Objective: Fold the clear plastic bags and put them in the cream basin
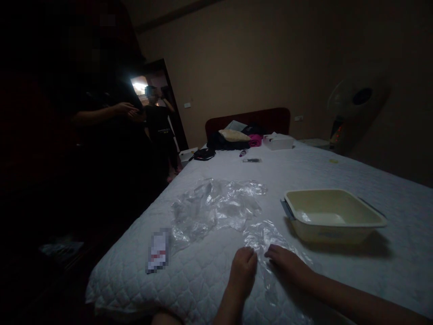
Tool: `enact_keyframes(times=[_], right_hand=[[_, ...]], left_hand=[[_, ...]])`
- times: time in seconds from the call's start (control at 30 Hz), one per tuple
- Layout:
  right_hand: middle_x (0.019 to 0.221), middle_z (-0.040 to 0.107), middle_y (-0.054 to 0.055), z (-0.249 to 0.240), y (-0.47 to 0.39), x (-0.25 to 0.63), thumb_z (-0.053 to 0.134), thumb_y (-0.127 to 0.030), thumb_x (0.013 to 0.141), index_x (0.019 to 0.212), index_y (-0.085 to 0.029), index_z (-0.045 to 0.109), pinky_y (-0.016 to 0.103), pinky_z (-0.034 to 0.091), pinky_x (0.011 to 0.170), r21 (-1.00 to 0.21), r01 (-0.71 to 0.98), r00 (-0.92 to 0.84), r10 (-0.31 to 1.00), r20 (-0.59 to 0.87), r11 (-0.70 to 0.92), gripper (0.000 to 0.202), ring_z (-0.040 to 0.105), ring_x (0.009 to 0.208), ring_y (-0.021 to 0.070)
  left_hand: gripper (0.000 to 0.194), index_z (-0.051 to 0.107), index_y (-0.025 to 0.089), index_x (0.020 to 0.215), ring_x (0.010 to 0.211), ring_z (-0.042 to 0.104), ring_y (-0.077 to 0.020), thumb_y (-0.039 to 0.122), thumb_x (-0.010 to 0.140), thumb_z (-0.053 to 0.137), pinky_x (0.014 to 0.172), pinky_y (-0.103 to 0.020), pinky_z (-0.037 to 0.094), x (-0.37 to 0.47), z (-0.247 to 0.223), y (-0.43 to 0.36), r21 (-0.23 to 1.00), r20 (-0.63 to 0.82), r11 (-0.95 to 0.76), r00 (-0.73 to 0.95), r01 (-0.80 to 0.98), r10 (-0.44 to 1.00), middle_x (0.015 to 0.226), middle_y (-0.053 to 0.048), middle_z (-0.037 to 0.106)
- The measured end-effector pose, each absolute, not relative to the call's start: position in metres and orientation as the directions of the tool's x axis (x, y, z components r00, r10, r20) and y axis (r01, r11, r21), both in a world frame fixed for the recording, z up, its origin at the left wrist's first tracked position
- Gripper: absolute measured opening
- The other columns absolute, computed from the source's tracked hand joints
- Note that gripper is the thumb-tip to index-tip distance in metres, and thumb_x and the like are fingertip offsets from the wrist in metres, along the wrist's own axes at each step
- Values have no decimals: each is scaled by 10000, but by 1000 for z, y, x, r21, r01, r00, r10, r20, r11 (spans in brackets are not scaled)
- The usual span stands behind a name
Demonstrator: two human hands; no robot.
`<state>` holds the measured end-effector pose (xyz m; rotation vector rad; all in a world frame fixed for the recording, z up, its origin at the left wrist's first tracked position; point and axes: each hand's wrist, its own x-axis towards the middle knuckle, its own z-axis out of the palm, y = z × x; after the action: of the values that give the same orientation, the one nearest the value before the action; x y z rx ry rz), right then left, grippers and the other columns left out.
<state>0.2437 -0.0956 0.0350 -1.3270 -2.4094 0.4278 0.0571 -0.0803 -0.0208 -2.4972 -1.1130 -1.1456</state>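
Note:
A clear plastic bag (264, 232) lies crumpled on the white quilted bed in front of me. My left hand (243, 270) is closed at the bag's left edge, its fingers curled in. From the right, my right hand (287, 264) reaches over the same bag with its fingers bent together on the film; the fingertips are partly hidden. More crumpled clear plastic bags (216, 207) spread out just beyond my hands. A cream plastic basin (338, 234) with grey side handles stands upright to the right, with nothing visible inside.
The mattress (189, 280) ends at the left and front. A blurred-out packet (158, 250) lies near its left edge. Towards the headboard (246, 117) are a black bag (204, 154), a cushion (234, 135) and a white box (278, 141). Two people stand left; a fan (361, 96) stands right.

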Motion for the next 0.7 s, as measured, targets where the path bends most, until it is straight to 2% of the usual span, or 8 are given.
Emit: enact_keyframes(times=[0.17,0.27,0.37,0.53,0.7], right_hand=[[897,585,74,32,-127,240,440,-151,749,880,-178,578,311,374,705,-237,701,-672,734,98,673,193,509,793,196],[952,562,90,27,-136,234,558,-265,675,902,-160,553,338,374,722,-211,645,-740,669,64,734,250,497,822,222],[977,556,100,21,-137,228,603,-304,639,928,-152,539,356,374,729,-186,648,-745,666,45,738,333,495,838,239],[888,581,79,5,-131,220,525,-152,691,843,-162,544,313,359,674,-68,675,-731,678,75,735,153,504,767,202],[834,596,58,-1,-128,216,438,-72,734,822,-183,540,305,352,668,7,666,-738,659,144,746,174,506,722,187]], left_hand=[[305,509,138,1101,1045,526,-220,78,815,422,850,-406,486,55,-26,-77,106,709,-713,450,693,543,1091,-122,581],[344,467,122,1156,1125,472,-218,64,823,408,874,-395,478,54,-30,-77,92,729,-704,434,704,530,1174,-139,534],[325,472,136,1154,1077,515,-208,93,836,419,844,-383,499,55,-34,-78,99,755,-695,401,712,518,1141,-136,558],[275,526,154,1091,935,597,-191,128,860,380,781,-362,533,55,-40,-80,147,756,-716,389,683,526,1003,-109,629],[254,552,145,1058,956,590,-183,138,852,403,810,-335,523,54,-43,-80,168,728,-734,419,658,543,1018,-104,627]])
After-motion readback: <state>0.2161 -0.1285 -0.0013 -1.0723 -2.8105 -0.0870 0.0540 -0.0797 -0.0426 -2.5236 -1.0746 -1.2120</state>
